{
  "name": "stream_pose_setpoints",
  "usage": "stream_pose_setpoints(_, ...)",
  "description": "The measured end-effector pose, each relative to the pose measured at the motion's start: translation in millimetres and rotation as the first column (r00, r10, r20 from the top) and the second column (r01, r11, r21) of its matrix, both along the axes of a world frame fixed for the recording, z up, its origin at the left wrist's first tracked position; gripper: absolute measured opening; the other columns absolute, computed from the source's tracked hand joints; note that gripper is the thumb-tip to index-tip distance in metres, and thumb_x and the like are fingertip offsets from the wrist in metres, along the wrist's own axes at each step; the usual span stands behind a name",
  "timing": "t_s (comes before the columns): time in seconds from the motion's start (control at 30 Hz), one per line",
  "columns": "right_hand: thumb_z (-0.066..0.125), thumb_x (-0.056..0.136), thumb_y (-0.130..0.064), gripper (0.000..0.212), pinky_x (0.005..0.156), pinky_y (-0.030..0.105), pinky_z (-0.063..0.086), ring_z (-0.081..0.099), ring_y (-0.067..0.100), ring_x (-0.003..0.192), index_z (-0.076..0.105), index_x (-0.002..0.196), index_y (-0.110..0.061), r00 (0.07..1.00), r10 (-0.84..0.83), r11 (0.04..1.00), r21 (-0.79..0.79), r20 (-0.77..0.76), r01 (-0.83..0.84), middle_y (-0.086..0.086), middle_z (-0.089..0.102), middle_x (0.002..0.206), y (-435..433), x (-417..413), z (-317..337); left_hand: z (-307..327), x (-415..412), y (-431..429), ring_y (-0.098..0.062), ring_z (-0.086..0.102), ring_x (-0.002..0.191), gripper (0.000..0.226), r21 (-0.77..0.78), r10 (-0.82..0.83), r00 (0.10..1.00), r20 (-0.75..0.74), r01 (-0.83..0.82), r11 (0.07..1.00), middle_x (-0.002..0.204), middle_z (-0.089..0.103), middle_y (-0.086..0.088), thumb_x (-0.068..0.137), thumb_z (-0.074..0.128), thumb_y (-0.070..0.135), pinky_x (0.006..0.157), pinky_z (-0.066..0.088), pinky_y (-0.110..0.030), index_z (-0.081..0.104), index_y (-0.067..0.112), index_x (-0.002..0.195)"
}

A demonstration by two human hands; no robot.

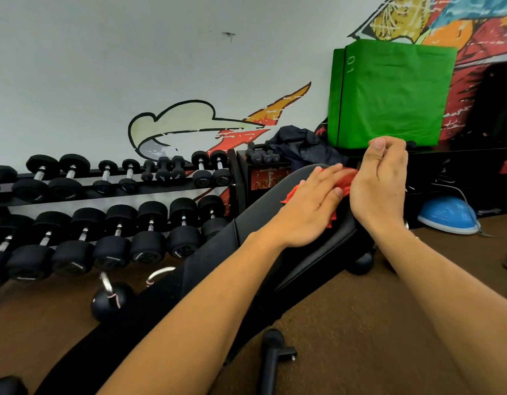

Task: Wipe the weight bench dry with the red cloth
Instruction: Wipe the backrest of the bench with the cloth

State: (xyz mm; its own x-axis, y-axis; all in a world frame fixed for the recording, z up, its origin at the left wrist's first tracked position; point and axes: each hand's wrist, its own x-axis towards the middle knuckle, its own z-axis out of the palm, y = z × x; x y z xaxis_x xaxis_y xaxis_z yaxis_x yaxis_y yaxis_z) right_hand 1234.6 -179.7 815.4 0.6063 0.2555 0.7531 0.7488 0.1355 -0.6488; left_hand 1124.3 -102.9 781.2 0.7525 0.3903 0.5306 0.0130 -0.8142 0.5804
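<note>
The black padded weight bench (pixel 263 212) runs from the lower left up toward the centre right. A red cloth (pixel 349 180) lies on its far end, mostly covered by my hands. My left hand (pixel 309 206) lies flat on the cloth with straight fingers, pressing it onto the pad. My right hand (pixel 381 181) is at the bench's right edge with curled fingers; it touches the cloth's right side, and whether it grips the cloth is hidden.
A two-tier dumbbell rack (pixel 104 212) fills the left. A kettlebell (pixel 111 300) sits on the brown floor beside the bench. A green padded box (pixel 389 95) and dark clothing (pixel 300 146) sit behind. A blue balance dome (pixel 448 215) lies at right.
</note>
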Motion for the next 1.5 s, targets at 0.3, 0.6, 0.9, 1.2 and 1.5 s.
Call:
stream_pose_setpoints(0.3,0.028,0.112,-0.032,0.035,0.082,0.019,0.025,0.042,0.017,0.1,0.05,0.12,-0.006,1.0,0.027,0.999,-0.039,-0.007,-0.027,0.004,0.049,0.112,0.6,4.3,-1.5,2.8,3.9,62.4,-0.02,0.028,0.151,0.05,-0.129,0.171,0.98,-0.106,-0.184,0.975,0.163,0.034,-0.001,0.109,0.029,0.033,0.125,0.02,-0.047,0.035,0.024,0.158)
stream_pose_setpoints(0.6,0.028,0.112,-0.032,0.035,0.081,0.02,0.025,0.042,0.017,0.1,0.051,0.12,-0.006,0.999,0.033,0.998,-0.046,-0.034,-0.034,0.003,0.05,0.113,1.6,3.7,-1.2,-31.2,-29.2,42.8,-0.019,0.003,0.159,0.054,-0.203,0.327,0.928,-0.178,-0.36,0.911,0.173,0.009,0.003,0.11,0.021,0.038,0.128,0.005,-0.051,0.016,0.031,0.164)
stream_pose_setpoints(0.9,0.026,0.112,-0.034,0.038,0.08,0.02,0.025,0.043,0.017,0.099,0.051,0.12,-0.006,0.999,0.029,0.997,-0.067,-0.031,-0.031,0.003,0.051,0.112,0.7,2.3,0.2,-6.2,-21.0,-25.7,-0.014,-0.01,0.158,0.051,-0.058,0.047,0.993,-0.11,-0.054,0.997,0.172,0.004,0.012,0.113,0.025,0.031,0.124,-0.011,-0.039,0.015,0.036,0.163)
stream_pose_setpoints(1.2,0.027,0.112,-0.032,0.036,0.08,0.018,0.025,0.044,0.016,0.101,0.051,0.121,-0.007,0.999,0.026,0.996,-0.084,-0.031,-0.029,0.002,0.05,0.114,-2.2,1.7,1.3,-25.4,-32.1,78.7,-0.024,0.026,0.153,0.054,-0.187,0.327,0.917,-0.229,-0.371,0.91,0.166,0.028,-0.006,0.108,0.026,0.033,0.124,0.021,-0.041,0.027,0.022,0.162)
stream_pose_setpoints(1.5,0.027,0.112,-0.032,0.038,0.077,0.023,0.026,0.047,0.02,0.098,0.053,0.118,-0.004,1.0,-0.004,0.999,-0.053,-0.005,0.004,0.004,0.053,0.108,1.0,3.0,-0.8,-63.4,-68.0,31.7,-0.022,0.005,0.159,0.055,-0.195,0.405,0.879,-0.252,-0.456,0.868,0.173,0.009,-0.001,0.111,0.025,0.029,0.127,0.007,-0.051,0.015,0.028,0.164)
